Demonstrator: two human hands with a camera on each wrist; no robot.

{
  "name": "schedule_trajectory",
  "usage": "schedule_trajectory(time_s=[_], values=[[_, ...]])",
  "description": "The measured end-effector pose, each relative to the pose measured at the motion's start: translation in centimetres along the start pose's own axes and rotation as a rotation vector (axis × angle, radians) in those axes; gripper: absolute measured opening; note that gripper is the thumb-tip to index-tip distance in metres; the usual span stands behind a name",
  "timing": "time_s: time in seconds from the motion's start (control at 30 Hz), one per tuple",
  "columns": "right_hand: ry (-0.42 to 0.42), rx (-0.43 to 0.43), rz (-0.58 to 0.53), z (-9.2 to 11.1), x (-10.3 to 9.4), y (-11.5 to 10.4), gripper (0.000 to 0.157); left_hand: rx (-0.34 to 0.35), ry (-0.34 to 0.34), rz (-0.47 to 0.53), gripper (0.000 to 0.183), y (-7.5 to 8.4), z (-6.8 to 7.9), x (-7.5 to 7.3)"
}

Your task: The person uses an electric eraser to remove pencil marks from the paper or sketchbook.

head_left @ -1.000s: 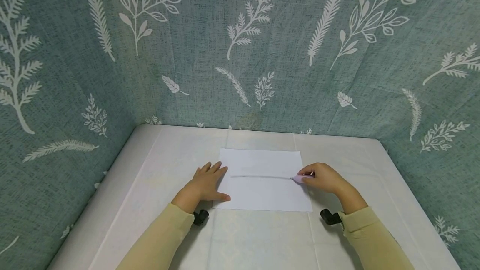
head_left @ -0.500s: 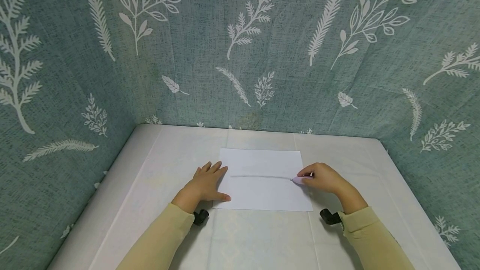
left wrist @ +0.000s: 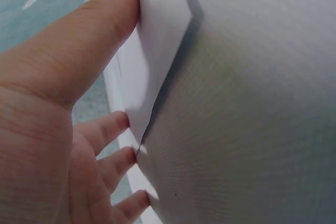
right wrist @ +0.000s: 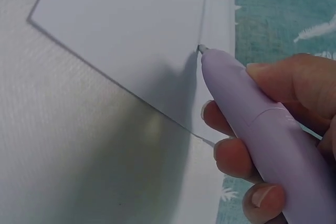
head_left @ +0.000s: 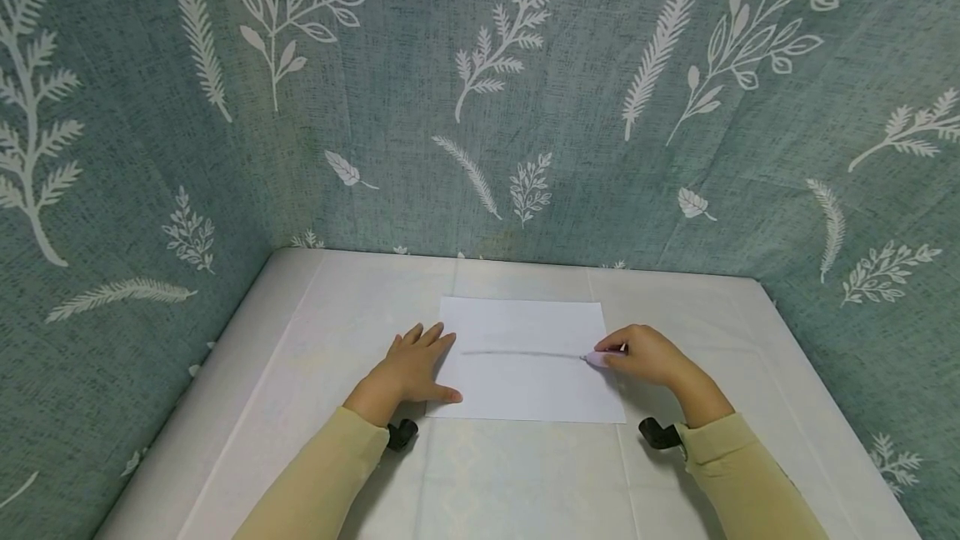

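A white sheet of paper lies on the table, crossed by a long thin grey line; whether it is a mark or a slit I cannot tell. My left hand rests with spread, straight fingers on the sheet's left edge, the thumb on the paper. In the left wrist view, the paper's edge stands slightly off the cloth beneath the thumb. My right hand grips a thick lavender pen-shaped tool between thumb and fingers. Its small grey tip touches the paper at the line's right end.
A pale cloth with fold lines covers the table. Green leaf-patterned fabric hangs behind it and on both sides. Black wrist-camera mounts stick out by each sleeve.
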State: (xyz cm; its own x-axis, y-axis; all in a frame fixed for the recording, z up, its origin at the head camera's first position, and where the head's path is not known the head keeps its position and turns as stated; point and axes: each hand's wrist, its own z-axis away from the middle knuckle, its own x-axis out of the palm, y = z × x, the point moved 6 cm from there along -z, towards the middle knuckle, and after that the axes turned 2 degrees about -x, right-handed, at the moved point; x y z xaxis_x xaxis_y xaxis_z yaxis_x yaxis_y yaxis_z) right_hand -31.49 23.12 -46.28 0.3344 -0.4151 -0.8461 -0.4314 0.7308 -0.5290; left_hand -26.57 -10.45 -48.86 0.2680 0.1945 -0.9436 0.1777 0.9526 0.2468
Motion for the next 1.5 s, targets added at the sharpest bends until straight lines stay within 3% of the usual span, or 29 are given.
schedule_trajectory(time_s=[0.5, 0.7, 0.97, 1.23, 1.5], values=[[0.013, 0.019, -0.01, -1.2, -0.4, 0.5, 0.017, 0.005, -0.001, -0.007, 0.103, -0.5, -1.4, -0.2], [-0.021, -0.004, -0.005, -1.2, -0.3, 0.3, 0.016, 0.001, -0.006, 0.002, 0.104, -0.5, -1.4, -0.2], [0.025, 0.035, 0.006, -1.2, -0.5, 0.5, 0.016, -0.001, -0.009, 0.02, 0.103, -0.4, -1.4, -0.2], [-0.027, 0.005, -0.022, -1.6, -0.5, 0.6, 0.015, -0.009, -0.009, 0.015, 0.103, -0.3, -1.6, -0.3], [-0.004, 0.026, -0.007, -2.1, -0.6, 1.1, 0.015, -0.02, -0.008, 0.017, 0.103, -0.2, -1.8, -0.3]])
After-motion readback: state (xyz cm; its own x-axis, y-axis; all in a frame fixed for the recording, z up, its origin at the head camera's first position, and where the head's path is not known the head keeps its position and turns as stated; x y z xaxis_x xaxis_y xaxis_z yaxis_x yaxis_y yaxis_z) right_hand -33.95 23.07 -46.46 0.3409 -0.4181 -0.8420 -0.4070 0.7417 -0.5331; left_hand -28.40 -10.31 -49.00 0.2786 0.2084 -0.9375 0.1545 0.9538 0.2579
